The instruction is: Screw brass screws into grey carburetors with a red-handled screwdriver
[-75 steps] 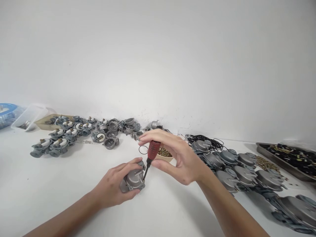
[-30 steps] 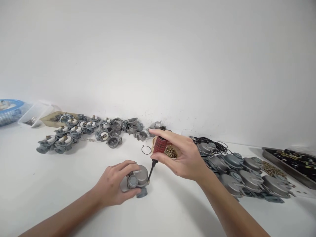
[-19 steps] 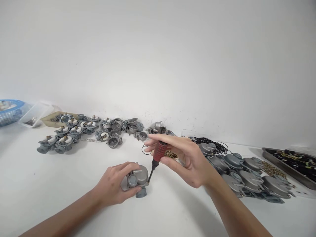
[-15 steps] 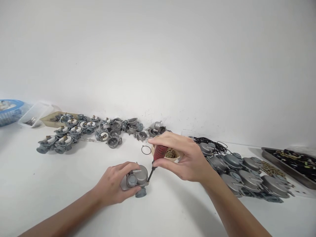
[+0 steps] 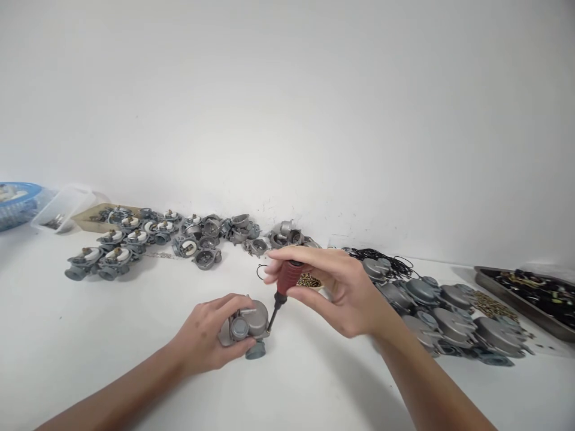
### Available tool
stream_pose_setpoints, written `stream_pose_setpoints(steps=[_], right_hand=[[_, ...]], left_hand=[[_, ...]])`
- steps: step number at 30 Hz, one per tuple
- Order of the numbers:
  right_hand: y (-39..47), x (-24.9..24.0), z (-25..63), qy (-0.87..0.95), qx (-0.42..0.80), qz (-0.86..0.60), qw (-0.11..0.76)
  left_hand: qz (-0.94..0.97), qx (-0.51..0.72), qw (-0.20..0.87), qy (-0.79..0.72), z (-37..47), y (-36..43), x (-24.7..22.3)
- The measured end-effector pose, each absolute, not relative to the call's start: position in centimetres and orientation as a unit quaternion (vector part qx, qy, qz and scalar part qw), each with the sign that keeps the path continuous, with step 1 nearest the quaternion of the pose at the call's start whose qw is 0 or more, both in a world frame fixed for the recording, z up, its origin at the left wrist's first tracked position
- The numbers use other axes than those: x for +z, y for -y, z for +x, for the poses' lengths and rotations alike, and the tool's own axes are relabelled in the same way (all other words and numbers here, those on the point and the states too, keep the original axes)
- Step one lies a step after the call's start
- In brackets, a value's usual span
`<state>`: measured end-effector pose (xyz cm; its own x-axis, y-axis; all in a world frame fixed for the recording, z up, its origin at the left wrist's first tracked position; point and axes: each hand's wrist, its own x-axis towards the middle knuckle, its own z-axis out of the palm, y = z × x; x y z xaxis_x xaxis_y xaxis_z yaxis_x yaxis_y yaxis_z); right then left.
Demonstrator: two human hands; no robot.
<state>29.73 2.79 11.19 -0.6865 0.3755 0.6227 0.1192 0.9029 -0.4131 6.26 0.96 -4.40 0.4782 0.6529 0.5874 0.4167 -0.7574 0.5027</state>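
My left hand (image 5: 212, 335) is closed round a grey metal carburetor (image 5: 258, 317) and holds it against the white table. In my right hand (image 5: 339, 290) is a screwdriver (image 5: 288, 278) with a red handle, gripped between thumb and fingers. The shaft slants down to the left, and its tip meets a small brass-coloured screw (image 5: 268, 331) at the carburetor's right edge. Behind the right hand, a tub of brass screws (image 5: 309, 280) is partly hidden. A black rubber ring (image 5: 259, 272) lies just left of the screwdriver handle, partly covered by fingers.
Carburetor bodies with white floats (image 5: 117, 254) stand at the left, with open metal bowls (image 5: 207, 258) beside them. Closed carburetors (image 5: 456, 326), black rings (image 5: 386, 261) and loose screws (image 5: 494, 305) lie at the right, near a dark tray (image 5: 525, 299). A blue basket (image 5: 20, 206) is far left.
My right hand's fingers have shifted round the screwdriver handle, which has turned and shows more of its side. The left hand and the carburetor have stayed in place.
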Motion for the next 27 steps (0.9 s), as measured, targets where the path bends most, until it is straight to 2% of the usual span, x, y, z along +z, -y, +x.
stream_pose_setpoints(steps=[2, 4, 8, 12, 17, 20, 22, 25, 27], right_hand=[[-2.85, 11.13, 29.77, 0.893, 0.128, -0.141, 0.407], [-2.90, 11.12, 29.83, 0.896, 0.113, -0.142, 0.405], [-2.89, 11.16, 29.96, 0.894, 0.198, -0.129, 0.380], [-2.96, 11.14, 29.97, 0.881, 0.118, -0.144, 0.436], [-2.90, 11.26, 30.02, 0.891, 0.193, -0.127, 0.392], [-2.94, 11.31, 30.06, 0.877, 0.143, -0.148, 0.433], [-2.95, 11.42, 30.16, 0.884, 0.133, -0.145, 0.423], [-2.91, 11.55, 30.35, 0.896, 0.207, -0.124, 0.373], [-2.93, 11.47, 30.33, 0.890, 0.219, -0.132, 0.378]], left_hand=[[0.847, 0.404, 0.147, -0.313, 6.23, -0.97, -4.45], [0.846, 0.407, 0.146, -0.311, 6.22, -0.98, -4.46], [0.847, 0.401, 0.150, -0.315, 6.25, -0.98, -4.36], [0.847, 0.400, 0.152, -0.314, 6.25, -0.94, -4.28], [0.847, 0.398, 0.152, -0.317, 6.21, -0.96, -4.31], [0.848, 0.398, 0.155, -0.315, 6.21, -1.00, -4.30], [0.847, 0.398, 0.156, -0.316, 6.23, -1.00, -4.27], [0.847, 0.394, 0.157, -0.321, 6.25, -0.95, -4.23], [0.846, 0.394, 0.161, -0.322, 6.28, -0.92, -4.20]])
